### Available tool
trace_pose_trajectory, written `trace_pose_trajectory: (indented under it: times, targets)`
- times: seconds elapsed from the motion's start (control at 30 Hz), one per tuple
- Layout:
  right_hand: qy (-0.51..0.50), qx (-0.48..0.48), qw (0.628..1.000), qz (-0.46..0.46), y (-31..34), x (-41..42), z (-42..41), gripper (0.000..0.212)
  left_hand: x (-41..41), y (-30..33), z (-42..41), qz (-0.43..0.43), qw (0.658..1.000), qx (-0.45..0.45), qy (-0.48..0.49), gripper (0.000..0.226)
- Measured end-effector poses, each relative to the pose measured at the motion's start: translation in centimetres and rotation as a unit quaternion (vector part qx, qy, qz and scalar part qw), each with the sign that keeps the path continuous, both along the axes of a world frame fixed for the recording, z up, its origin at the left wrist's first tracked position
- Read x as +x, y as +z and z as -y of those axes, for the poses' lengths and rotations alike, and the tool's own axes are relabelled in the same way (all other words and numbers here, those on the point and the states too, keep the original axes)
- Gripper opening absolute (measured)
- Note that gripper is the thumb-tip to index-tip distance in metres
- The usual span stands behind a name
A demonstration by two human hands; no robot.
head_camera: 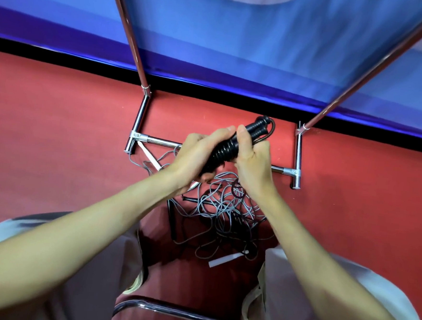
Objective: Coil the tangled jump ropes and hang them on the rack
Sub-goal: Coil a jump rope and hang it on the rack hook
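Black ribbed plastic jump-rope handles [233, 146] are held side by side as one bundle, seemingly so their cord can be gathered into a coil. The left hand [197, 156] is curled round their lower end, the right hand [251, 157] round the middle. Below the grip, a tangled grey cord heap [224, 210] lies on the red floor [57, 129], beside the chrome tube rack [142, 120].

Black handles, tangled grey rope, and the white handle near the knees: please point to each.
black handles [226, 151], head view, ribbed middle
tangled grey rope [222, 208], head view, centre of pile
white handle [224, 260], head view, mid-length
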State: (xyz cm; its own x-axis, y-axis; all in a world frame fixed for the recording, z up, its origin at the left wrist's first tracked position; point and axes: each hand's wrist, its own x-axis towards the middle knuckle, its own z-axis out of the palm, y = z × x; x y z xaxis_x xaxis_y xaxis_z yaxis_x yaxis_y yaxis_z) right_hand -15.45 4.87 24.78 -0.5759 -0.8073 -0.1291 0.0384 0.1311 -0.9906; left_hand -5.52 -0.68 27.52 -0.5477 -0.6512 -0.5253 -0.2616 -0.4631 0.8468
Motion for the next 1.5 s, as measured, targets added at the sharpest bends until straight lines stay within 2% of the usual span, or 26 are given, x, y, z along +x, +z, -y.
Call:
trace_pose_trajectory:
  times: [0.17,0.33,0.5,0.6,0.67,0.8,0.97,1.07,1.2,1.33,1.5]
  targets:
    - [-0.014,0.002,1.0,-0.015,0.4,-0.4,0.4,0.043,-1.1,0.3,-0.2,-0.001,0.995,-0.055,0.085,0.034]
    - [0.018,0.043,0.998,0.035,0.9,-0.8,0.9,0.044,-1.5,0.4,-0.2,-0.027,0.983,-0.144,0.114,0.013]
    - [0.099,0.069,0.993,0.014,1.6,-1.3,0.0,0.064,-1.5,0.2,-0.1,-0.028,0.976,-0.182,0.117,0.043]
    - [0.128,0.069,0.989,0.024,1.1,-1.8,-0.1,0.075,-1.4,-0.3,0.7,-0.007,0.972,-0.19,0.141,0.05]
    - [0.144,0.072,0.987,-0.002,0.5,-2.2,-0.3,0.066,-1.3,-0.1,1.6,-0.006,0.971,-0.162,0.176,0.055]
    - [0.159,0.064,0.983,-0.068,0.2,-2.4,-0.7,0.03,-0.8,0.7,3.5,-0.018,0.965,-0.148,0.217,0.061]
    - [0.152,0.048,0.976,-0.149,0.9,-1.9,-0.7,0.03,0.5,-0.4,4.0,0.025,0.95,-0.26,0.169,0.058]
    - [0.183,0.072,0.969,-0.153,0.9,-1.0,-0.7,0.03,1.3,-1.3,4.0,0.041,0.936,-0.319,0.139,0.049]
    - [0.203,0.081,0.975,-0.049,1.4,0.0,-0.7,0.034,1.8,-2.3,3.6,0.085,0.911,-0.392,0.091,0.041]
    - [0.128,0.089,0.985,0.069,1.5,0.0,-0.7,0.039,2.0,-3.6,2.7,0.172,0.85,-0.498,-0.008,0.041]
    - [0.088,0.114,0.981,0.129,1.3,-0.7,-1.1,0.039,2.5,-3.9,2.3,0.168,0.841,-0.502,-0.117,0.045]
